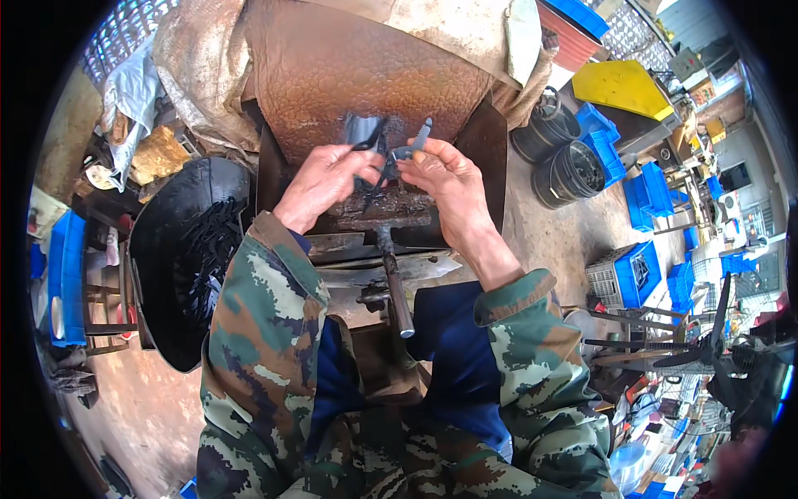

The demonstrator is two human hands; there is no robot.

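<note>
My right hand [453,183] pinches a flat grey metal piece [421,137] with a pointed, notched tip that sticks up past the fingers. Beside it, my left hand [328,179] has its fingers curled round a narrow black piece [371,138]; motion blur hides its exact shape. Both hands are close together over a rusty, grime-covered metal fixture [386,218]. From this fixture a metal bar [397,291] juts toward my knees. Behind the hands hangs a brown, cracked sheet [357,71] between dark metal side plates.
At my left stands a black tub [170,258] holding many thin dark pieces [208,249]. Black buckets [569,175] and blue crates [652,191] are on the floor at the right. A grey-and-blue basket [623,276] stands nearer, with a fan [719,333] at the far right.
</note>
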